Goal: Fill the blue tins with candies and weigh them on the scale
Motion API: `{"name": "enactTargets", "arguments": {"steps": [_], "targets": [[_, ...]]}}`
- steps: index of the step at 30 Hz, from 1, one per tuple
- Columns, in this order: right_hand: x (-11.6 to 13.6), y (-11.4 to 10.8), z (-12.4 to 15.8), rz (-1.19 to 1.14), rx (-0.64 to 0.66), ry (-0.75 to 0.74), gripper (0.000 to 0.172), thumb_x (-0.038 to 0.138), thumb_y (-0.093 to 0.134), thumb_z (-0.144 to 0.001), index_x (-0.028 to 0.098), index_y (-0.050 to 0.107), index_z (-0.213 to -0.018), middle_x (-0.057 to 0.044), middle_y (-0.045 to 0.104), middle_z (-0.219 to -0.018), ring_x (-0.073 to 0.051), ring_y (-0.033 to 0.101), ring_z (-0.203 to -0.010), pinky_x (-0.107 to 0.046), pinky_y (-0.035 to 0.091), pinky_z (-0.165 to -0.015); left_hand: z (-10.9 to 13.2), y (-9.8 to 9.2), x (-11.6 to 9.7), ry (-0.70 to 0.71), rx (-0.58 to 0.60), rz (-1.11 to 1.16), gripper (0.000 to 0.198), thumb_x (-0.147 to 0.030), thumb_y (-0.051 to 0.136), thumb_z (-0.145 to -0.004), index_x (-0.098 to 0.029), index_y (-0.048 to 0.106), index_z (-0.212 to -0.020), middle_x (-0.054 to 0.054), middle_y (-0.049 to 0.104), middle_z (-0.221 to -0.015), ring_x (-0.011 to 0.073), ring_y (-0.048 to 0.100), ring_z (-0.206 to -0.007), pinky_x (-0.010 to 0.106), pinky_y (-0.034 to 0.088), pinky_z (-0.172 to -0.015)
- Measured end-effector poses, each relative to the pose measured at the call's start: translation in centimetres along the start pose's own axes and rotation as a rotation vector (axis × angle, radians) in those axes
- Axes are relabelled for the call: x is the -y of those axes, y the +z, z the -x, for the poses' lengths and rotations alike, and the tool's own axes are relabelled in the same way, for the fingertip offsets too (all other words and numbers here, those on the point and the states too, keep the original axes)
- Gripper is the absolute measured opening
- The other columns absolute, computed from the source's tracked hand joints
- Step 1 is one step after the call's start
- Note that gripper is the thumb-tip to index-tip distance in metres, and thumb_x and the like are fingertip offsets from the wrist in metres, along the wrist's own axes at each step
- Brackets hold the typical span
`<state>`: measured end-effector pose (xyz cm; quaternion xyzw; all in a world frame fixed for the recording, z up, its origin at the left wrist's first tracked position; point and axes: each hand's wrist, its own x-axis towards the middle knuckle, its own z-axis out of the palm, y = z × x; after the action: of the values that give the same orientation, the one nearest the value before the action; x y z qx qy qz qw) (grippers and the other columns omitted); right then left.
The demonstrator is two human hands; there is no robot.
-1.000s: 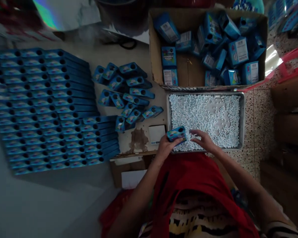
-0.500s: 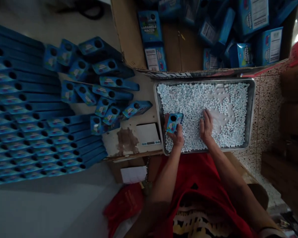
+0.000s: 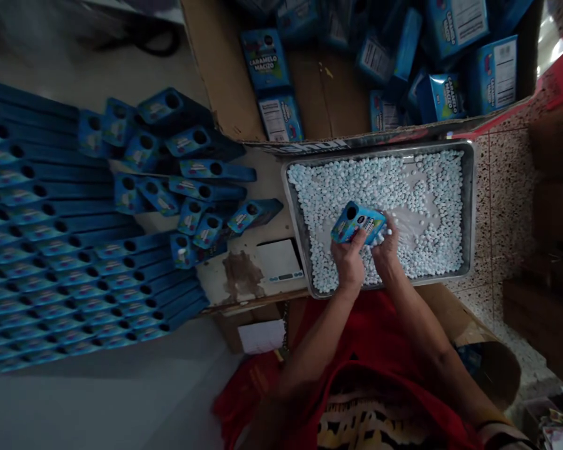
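A small blue candy box (image 3: 363,220) with a dark round hole in its end is tilted over the tray, held by my left hand (image 3: 350,259). My right hand (image 3: 386,247) is cupped around some pale candies (image 3: 383,234) against the box's right end; its lower fingers are partly hidden. Beneath both hands lies a metal tray (image 3: 469,215) spread with many small white and light-blue round candies (image 3: 351,178). Part of the tray's bottom shows right of my right hand.
A digital scale (image 3: 279,259) sits left of the tray. Further left stand rows of blue boxes (image 3: 75,256) and a looser group of boxes (image 3: 201,169). Behind the tray, a cardboard carton (image 3: 328,100) holds more blue boxes. Dark scissors (image 3: 157,40) lie at the upper left.
My left hand has brought the box rightward from the tray's left side and tilted it. My right hand has lifted from the candies, gathering some, and now meets the box.
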<state>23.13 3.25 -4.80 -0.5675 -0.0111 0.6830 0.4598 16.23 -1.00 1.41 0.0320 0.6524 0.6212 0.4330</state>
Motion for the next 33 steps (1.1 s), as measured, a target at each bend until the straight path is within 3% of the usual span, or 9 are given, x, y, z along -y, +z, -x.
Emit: {"name": "enactTargets", "arguments": {"steps": [4, 6, 9, 12, 16, 26, 33], "targets": [[2.7, 1.2, 0.3, -0.145, 0.036, 0.143, 0.013, 0.029, 0.074, -0.081, 0.023, 0.064, -0.087, 0.004, 0.073, -0.072, -0.014, 0.069, -0.065, -0.029, 0.065, -0.070, -2.4, -4.1, -4.5, 0.325, 0.097, -0.439, 0.041, -0.033, 0.089, -0.080, -0.021, 0.073, -0.115, 0.004, 0.078, -0.115, 0.0225, 0.075, -0.107, 0.034, 0.059, -0.101], [4.1, 2.0, 1.4, -0.212, 0.091, 0.167, 0.015, 0.028, 0.076, -0.081, 0.023, 0.062, -0.085, 0.004, 0.073, -0.073, -0.015, 0.071, -0.068, -0.028, 0.063, -0.067, -4.1, -5.8, -5.5, 0.473, 0.165, -0.642, 0.037, -0.023, 0.084, -0.081, -0.021, 0.073, -0.116, 0.006, 0.078, -0.117, 0.0242, 0.075, -0.110, 0.036, 0.058, -0.103], [5.9, 3.9, 3.9, -0.292, 0.261, 0.160, 0.017, 0.030, 0.079, -0.081, 0.023, 0.064, -0.086, 0.001, 0.075, -0.084, -0.016, 0.073, -0.079, -0.030, 0.064, -0.073, -5.5, -6.8, -5.5, 0.575, 0.288, -0.834, 0.037, -0.009, 0.073, -0.081, -0.022, 0.073, -0.116, 0.006, 0.079, -0.115, 0.0259, 0.075, -0.112, 0.038, 0.058, -0.104], [7.0, 6.3, 6.0, -0.229, 0.413, 0.073, 0.020, 0.035, 0.080, -0.083, 0.024, 0.064, -0.084, 0.000, 0.073, -0.089, -0.015, 0.069, -0.077, -0.032, 0.063, -0.076, -5.4, -6.6, -5.2, 0.592, 0.356, -0.862, 0.041, -0.003, 0.067, -0.080, -0.021, 0.073, -0.116, 0.007, 0.078, -0.115, 0.0261, 0.074, -0.113, 0.037, 0.059, -0.103], [7.4, 8.8, 7.2, -0.097, 0.500, -0.053, 0.026, 0.043, 0.084, -0.078, 0.025, 0.066, -0.080, 0.000, 0.065, -0.084, -0.019, 0.068, -0.083, -0.038, 0.063, -0.084, -4.6, -6.0, -5.4, 0.591, 0.383, -0.808, 0.041, -0.002, 0.066, -0.081, -0.021, 0.072, -0.116, 0.007, 0.078, -0.115, 0.0248, 0.074, -0.112, 0.036, 0.059, -0.102], [8.2, 10.6, 8.8, 0.020, 0.539, -0.187, 0.029, 0.051, 0.085, -0.080, 0.027, 0.070, -0.087, 0.000, 0.068, -0.092, -0.017, 0.065, -0.084, -0.035, 0.058, -0.087, -4.8, -5.9, -5.9, 0.510, 0.366, -0.751, 0.038, -0.003, 0.065, -0.081, -0.022, 0.073, -0.113, 0.006, 0.078, -0.112, 0.0235, 0.074, -0.109, 0.034, 0.059, -0.098], [8.9, 11.5, 10.3, 0.105, 0.504, -0.229, 0.044, 0.066, 0.059, -0.095, 0.027, 0.068, -0.076, -0.003, 0.062, -0.083, -0.020, 0.065, -0.086, -0.042, 0.056, -0.096, -4.9, -5.7, -5.9, 0.442, 0.342, -0.663, 0.039, -0.005, 0.069, -0.077, -0.021, 0.074, -0.112, 0.005, 0.079, -0.111, 0.0233, 0.074, -0.107, 0.035, 0.059, -0.099]]}}
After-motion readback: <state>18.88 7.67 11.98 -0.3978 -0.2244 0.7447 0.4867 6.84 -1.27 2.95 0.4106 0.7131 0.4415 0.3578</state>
